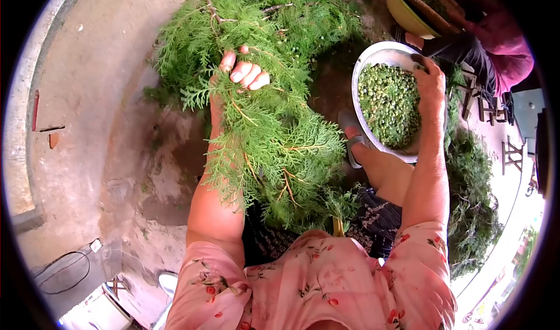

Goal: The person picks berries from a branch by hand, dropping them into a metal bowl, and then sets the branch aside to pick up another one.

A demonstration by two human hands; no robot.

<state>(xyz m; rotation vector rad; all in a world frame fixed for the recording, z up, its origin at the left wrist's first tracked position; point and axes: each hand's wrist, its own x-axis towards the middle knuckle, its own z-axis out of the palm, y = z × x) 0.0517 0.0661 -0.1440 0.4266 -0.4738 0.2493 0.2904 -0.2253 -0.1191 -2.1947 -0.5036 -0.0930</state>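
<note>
My left hand (pixel 245 73) is closed around a leafy green conifer branch (pixel 268 137), which hangs down across my forearm and lap. Its feathery sprays hide part of my left arm. My right hand (pixel 430 85) is over the right inner side of a pale metal basin (pixel 357 91), its fingers bent inward. Whatever those fingers hold, if anything, is hidden. Small round green cones (pixel 388 102) mixed with bits of leaf fill much of the basin.
A large heap of cut branches (pixel 309 15) lies ahead, and more greenery (pixel 469 201) lies to the right. Another person in a purple top (pixel 507 44) sits at the upper right near a yellow bowl (pixel 402 12) and woven tray. Small wooden stools (pixel 512 155) stand at right.
</note>
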